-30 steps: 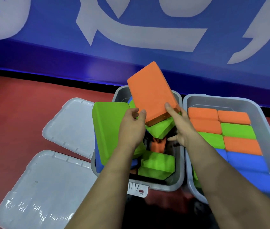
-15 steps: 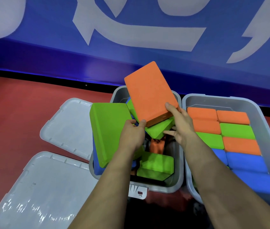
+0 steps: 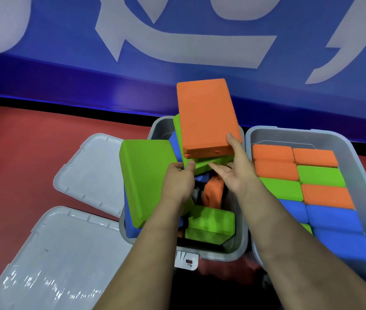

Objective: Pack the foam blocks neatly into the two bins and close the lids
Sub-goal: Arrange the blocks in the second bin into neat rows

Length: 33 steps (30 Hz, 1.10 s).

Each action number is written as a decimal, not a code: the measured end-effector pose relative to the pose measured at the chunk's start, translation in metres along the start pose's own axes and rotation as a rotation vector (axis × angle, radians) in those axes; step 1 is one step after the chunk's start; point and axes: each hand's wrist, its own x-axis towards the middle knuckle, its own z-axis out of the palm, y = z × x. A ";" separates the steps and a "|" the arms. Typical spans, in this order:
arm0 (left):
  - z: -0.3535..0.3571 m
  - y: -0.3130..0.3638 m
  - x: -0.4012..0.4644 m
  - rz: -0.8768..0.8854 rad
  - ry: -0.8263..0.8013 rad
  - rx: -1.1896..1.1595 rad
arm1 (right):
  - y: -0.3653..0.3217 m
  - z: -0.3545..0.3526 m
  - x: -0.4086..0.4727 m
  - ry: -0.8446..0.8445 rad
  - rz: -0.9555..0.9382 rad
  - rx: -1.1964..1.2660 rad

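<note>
A red floor (image 3: 20, 153) carries everything, with a blue wall (image 3: 65, 81) along its far edge. On the right stands the right bin (image 3: 356, 166), already filled: orange, green and blue blocks lie flat in two tidy rows, so it looks ready for its lid. Touching its left wall is the left bin (image 3: 241, 242), where the work is unfinished and blocks sit at all angles. Two grey lids (image 3: 50, 260) lie open-side up on the floor to the left of that bin, one nearer and one farther, kept out of the way until packing is done.

A large green block (image 3: 144, 180) leans on edge against the left bin's left wall, with a blue block (image 3: 130, 229) behind it. A smaller green block (image 3: 211, 224) lies tilted at the near end. The orange block (image 3: 206, 117) is raised at the far end, tipped up over another green block (image 3: 202, 163), probably being lifted or turned so it can be laid flat.

The right hand (image 3: 235, 173) supports the orange block's near right corner, thumb on the edge and the other fingers spread loosely beneath. The left hand (image 3: 177, 180) curls its fingers around the near edge of the green block under it, seemingly steadying the stack.
</note>
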 end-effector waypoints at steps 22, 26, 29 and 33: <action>0.007 0.007 -0.006 -0.133 -0.005 -0.225 | -0.014 -0.015 -0.029 -0.137 -0.041 -0.220; 0.009 0.009 -0.009 -0.157 -0.053 -0.305 | -0.019 -0.013 -0.037 -0.233 -0.044 -0.098; 0.006 0.008 -0.007 -0.161 -0.128 -0.433 | -0.021 -0.015 -0.037 -0.286 -0.012 -0.164; 0.000 0.000 0.003 -0.184 -0.017 -0.588 | -0.027 -0.031 -0.028 -0.253 -0.048 -0.393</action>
